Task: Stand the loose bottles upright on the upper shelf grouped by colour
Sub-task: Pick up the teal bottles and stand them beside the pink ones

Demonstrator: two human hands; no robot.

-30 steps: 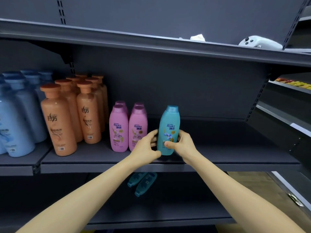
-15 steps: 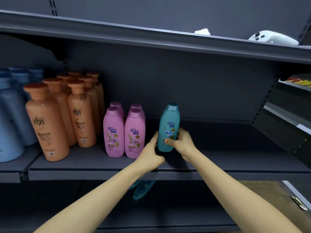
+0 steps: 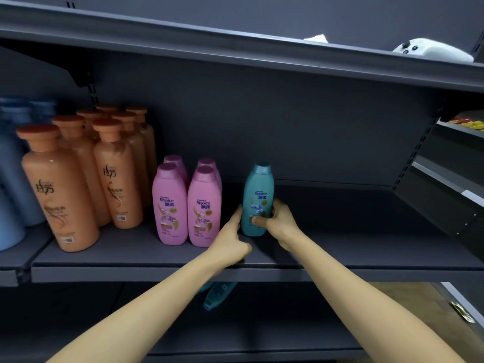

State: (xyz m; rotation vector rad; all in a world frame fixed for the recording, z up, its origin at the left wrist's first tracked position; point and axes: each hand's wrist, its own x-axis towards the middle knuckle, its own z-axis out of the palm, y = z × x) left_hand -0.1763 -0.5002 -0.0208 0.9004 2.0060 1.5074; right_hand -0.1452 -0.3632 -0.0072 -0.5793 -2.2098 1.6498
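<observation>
right hand (image 3: 282, 224) is gripping teal bottle (image 3: 258, 189) | left hand (image 3: 230, 242) is bracing its side, fingers straight | advice: seating base flat beside pink bottles (image 3: 171, 205)

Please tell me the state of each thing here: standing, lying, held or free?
Teal bottle: upright on the upper shelf, held at both sides.
Right hand: grips the teal bottle.
Left hand: straight fingers touch the teal bottle's side.
Pink bottles: four, upright, grouped, free.
Orange bottles: upright, grouped.
Lying teal bottles: on their sides on the lower shelf, partly hidden.
</observation>
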